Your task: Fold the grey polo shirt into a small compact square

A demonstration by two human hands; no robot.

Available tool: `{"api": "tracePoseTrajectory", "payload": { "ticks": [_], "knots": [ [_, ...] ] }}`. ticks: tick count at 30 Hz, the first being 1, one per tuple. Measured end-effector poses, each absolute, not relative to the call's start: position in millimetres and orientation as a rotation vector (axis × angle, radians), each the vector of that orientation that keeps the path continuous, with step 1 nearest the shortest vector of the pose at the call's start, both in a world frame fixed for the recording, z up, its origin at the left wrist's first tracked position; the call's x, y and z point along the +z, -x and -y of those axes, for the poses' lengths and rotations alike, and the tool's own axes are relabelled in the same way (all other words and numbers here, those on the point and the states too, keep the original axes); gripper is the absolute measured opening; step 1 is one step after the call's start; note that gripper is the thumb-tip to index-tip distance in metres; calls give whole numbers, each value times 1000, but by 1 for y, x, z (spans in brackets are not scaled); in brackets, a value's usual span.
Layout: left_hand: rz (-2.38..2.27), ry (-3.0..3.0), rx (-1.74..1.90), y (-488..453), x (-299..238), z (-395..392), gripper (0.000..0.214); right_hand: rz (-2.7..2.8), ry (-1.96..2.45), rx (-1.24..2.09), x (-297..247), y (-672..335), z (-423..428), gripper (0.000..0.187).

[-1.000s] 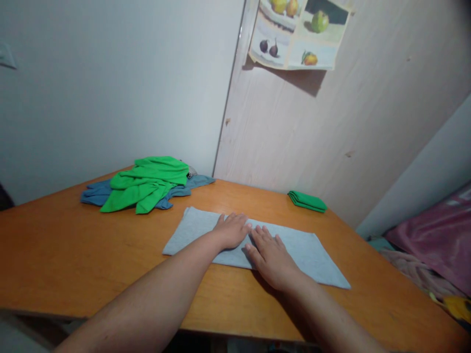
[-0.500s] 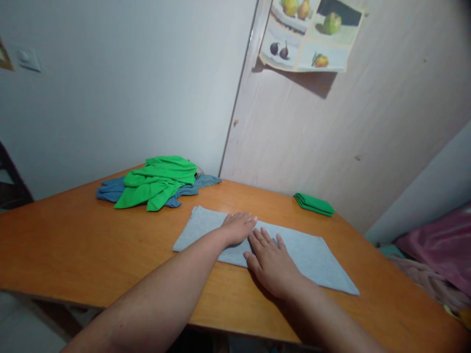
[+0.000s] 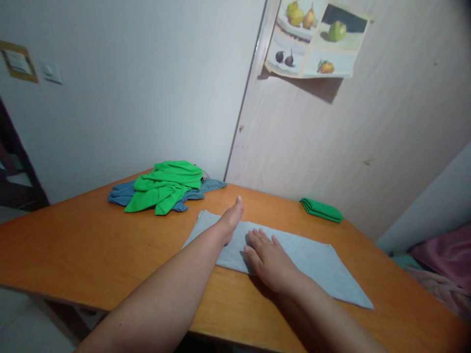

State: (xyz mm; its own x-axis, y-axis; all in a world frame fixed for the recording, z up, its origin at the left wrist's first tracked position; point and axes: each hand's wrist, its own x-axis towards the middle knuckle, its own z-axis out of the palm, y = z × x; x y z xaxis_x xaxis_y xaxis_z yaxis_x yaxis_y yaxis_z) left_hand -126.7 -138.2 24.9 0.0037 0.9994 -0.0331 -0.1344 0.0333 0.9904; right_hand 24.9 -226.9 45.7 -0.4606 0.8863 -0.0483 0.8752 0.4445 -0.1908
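A light grey cloth point(image 3: 312, 260), folded into a long flat rectangle, lies slantwise on the wooden table. Over its left half is my left hand point(image 3: 231, 223), turned on edge with the thumb side up. Its fingers point away from me and are partly hidden behind one another; it holds nothing that I can see. My right hand point(image 3: 271, 260) is palm down over the middle of the cloth, fingers stretched out and slightly apart. A shadow shows beside its fingertips, and whether it presses on the fabric I cannot tell.
A loose heap at the back left has a bright green garment point(image 3: 169, 184) on top of blue clothing point(image 3: 121, 194). Near the back right edge of the table point(image 3: 73, 250) sits a folded green cloth point(image 3: 321, 210). Walls stand behind; pink fabric point(image 3: 445, 257) lies beyond the right edge.
My left hand has turned from lying flat on the cloth to standing on edge. My right hand stays over the middle. The whole view has shifted slightly, showing more on the left.
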Motion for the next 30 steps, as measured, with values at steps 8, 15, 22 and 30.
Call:
{"api": "tracePoseTrajectory", "payload": {
  "ticks": [8,15,22,30],
  "knots": [
    [-977,-705,1323,143,31,132,89,2637,1641,189,20,-5,214,76],
    [-987,-643,1327,148,30,132,89,2618,1638,238,29,2,197,76],
    [-1037,-646,1321,154,28,129,97,2571,1683,215,18,20,189,78],
    [-1251,-886,1400,156,26,128,87,2560,1682,188,12,20,189,77]
  ]
}}
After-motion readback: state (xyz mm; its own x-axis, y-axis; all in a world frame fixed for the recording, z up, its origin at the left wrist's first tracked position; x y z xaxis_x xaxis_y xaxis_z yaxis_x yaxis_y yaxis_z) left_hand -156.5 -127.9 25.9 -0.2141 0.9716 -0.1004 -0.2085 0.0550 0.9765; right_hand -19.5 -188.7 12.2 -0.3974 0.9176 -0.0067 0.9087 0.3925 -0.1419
